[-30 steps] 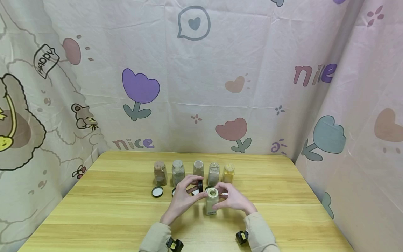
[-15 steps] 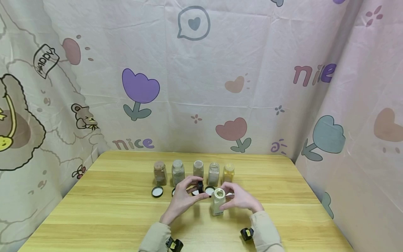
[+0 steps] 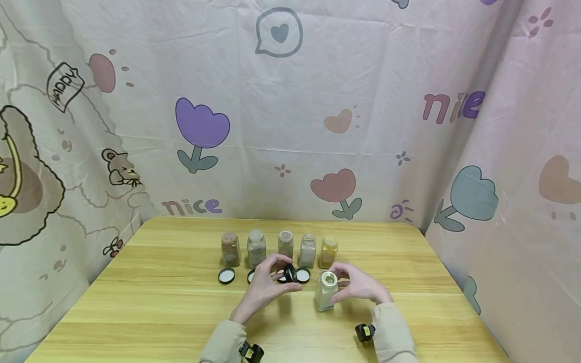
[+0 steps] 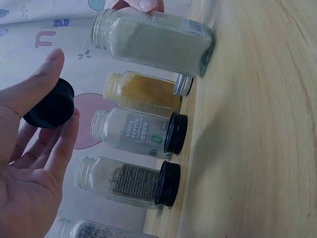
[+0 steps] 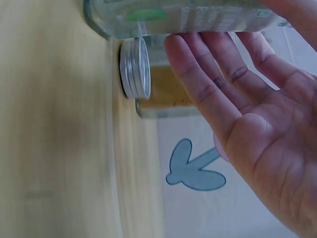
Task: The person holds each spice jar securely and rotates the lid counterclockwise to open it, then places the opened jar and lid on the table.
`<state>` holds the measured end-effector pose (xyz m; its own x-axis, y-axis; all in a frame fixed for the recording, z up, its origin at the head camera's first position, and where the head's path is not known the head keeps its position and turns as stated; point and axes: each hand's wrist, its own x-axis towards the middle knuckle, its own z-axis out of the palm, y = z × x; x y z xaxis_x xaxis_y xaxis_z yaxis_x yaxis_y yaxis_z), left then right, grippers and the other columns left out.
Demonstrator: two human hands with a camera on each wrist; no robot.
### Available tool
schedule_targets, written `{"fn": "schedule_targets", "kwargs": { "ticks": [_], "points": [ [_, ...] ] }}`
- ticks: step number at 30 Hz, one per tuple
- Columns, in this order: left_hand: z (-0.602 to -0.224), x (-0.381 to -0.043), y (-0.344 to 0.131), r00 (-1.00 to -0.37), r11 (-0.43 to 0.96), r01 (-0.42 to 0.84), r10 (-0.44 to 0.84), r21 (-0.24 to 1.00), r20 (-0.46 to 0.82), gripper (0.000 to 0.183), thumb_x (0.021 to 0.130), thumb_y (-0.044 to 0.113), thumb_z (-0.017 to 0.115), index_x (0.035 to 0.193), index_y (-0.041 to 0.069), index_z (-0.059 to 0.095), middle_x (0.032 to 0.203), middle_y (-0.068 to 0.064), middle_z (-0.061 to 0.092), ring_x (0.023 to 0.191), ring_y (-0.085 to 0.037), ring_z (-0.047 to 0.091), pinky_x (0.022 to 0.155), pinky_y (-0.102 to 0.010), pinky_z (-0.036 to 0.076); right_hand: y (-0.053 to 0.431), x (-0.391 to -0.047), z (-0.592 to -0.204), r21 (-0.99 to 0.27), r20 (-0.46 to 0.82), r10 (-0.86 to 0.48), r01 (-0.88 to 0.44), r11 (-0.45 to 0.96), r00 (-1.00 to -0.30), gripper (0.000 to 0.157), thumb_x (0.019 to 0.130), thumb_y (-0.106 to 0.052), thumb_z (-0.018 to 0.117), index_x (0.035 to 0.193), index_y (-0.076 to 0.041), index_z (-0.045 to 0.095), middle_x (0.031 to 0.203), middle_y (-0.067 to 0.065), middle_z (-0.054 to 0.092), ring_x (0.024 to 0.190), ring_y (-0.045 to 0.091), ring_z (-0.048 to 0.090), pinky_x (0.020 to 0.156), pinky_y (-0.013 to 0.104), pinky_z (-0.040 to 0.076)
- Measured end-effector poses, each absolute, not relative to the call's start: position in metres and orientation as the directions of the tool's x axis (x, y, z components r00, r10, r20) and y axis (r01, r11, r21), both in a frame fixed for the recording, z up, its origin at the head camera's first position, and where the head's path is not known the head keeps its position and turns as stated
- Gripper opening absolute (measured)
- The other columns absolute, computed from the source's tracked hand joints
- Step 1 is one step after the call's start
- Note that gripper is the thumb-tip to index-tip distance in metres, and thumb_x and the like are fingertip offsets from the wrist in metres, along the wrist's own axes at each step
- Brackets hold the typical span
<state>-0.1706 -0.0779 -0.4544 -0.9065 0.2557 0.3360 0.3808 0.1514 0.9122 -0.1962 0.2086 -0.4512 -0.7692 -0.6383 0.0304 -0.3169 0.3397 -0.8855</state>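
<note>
My left hand [image 3: 267, 289] holds a black screw lid [image 3: 290, 273] on edge between thumb and fingers, away from any jar. To its right, my right hand [image 3: 361, 285] grips an open square glass spice jar [image 3: 325, 296] of pale powder, thumb on one side and fingers on the other. The jar is nearly upright, its uncapped mouth facing up. In the left wrist view its threaded neck [image 4: 101, 30] shows bare glass. Whether the jar's base touches the table cannot be told. Part of a printed label [image 5: 198, 17] shows in the right wrist view.
Behind my hands stands a row of several spice jars, from a brown one [image 3: 230, 251] to a yellow one [image 3: 329, 253]. Black lids such as the leftmost lid [image 3: 226, 276] lie before them; a silver lid [image 4: 183, 84] is by the yellow jar. A printed curtain hangs behind the table [image 3: 150, 302].
My right hand has carried the pale jar to the right, away from the left hand. The left hand has stayed about in place, the black lid turning slightly in its fingers.
</note>
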Motion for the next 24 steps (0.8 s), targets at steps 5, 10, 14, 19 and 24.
{"fn": "schedule_targets", "kwargs": {
  "ticks": [5,10,14,19,24],
  "points": [
    [-0.456,-0.172,-0.077,-0.906,0.171,0.38,0.267,0.909,0.329,0.066,0.066,0.013,0.094,0.12,-0.002,0.059,0.123,-0.023,0.062,0.112,-0.031,0.064,0.097,-0.031,0.06,0.221,-0.196,-0.451,-0.893,0.015,-0.636,-0.297,0.339,-0.771,0.05,0.073,-0.002,0.083,0.116,0.004,0.058,0.118,0.018,0.066,0.107,0.01,0.062,0.107,0.057,0.051],
    [-0.455,-0.171,-0.076,-0.911,0.178,0.368,0.268,0.913,0.315,0.066,0.066,0.007,0.093,0.121,-0.003,0.059,0.123,-0.02,0.062,0.112,-0.032,0.062,0.097,-0.03,0.06,0.233,-0.196,-0.451,-0.886,0.016,-0.619,-0.299,0.355,-0.785,0.05,0.072,-0.002,0.083,0.115,0.005,0.058,0.116,0.017,0.065,0.106,0.008,0.062,0.106,0.053,0.053],
    [-0.455,-0.17,-0.075,-0.912,0.195,0.369,0.265,0.909,0.314,0.064,0.065,0.004,0.092,0.12,-0.003,0.059,0.124,-0.02,0.062,0.114,-0.034,0.061,0.097,-0.032,0.06,0.242,-0.196,-0.451,-0.885,0.012,-0.596,-0.286,0.367,-0.803,0.051,0.073,-0.002,0.083,0.116,0.005,0.057,0.117,0.019,0.065,0.107,0.009,0.062,0.106,0.052,0.053],
    [-0.457,-0.171,-0.074,-0.906,0.207,0.383,0.275,0.9,0.323,0.062,0.065,-0.001,0.091,0.118,-0.003,0.059,0.125,-0.022,0.059,0.116,-0.036,0.058,0.097,-0.036,0.06,0.253,-0.195,-0.451,-0.881,0.022,-0.553,-0.277,0.383,-0.833,0.053,0.075,-0.004,0.083,0.119,0.006,0.057,0.117,0.017,0.065,0.107,0.01,0.062,0.106,0.044,0.055],
    [-0.459,-0.172,-0.073,-0.902,0.216,0.388,0.288,0.896,0.321,0.063,0.066,-0.002,0.09,0.12,-0.004,0.058,0.125,-0.02,0.059,0.119,-0.038,0.058,0.099,-0.037,0.059,0.259,-0.195,-0.452,-0.876,0.038,-0.473,-0.258,0.408,-0.88,0.057,0.076,-0.006,0.084,0.124,0.006,0.057,0.119,0.017,0.066,0.111,0.016,0.063,0.107,0.046,0.053]
  ]
}}
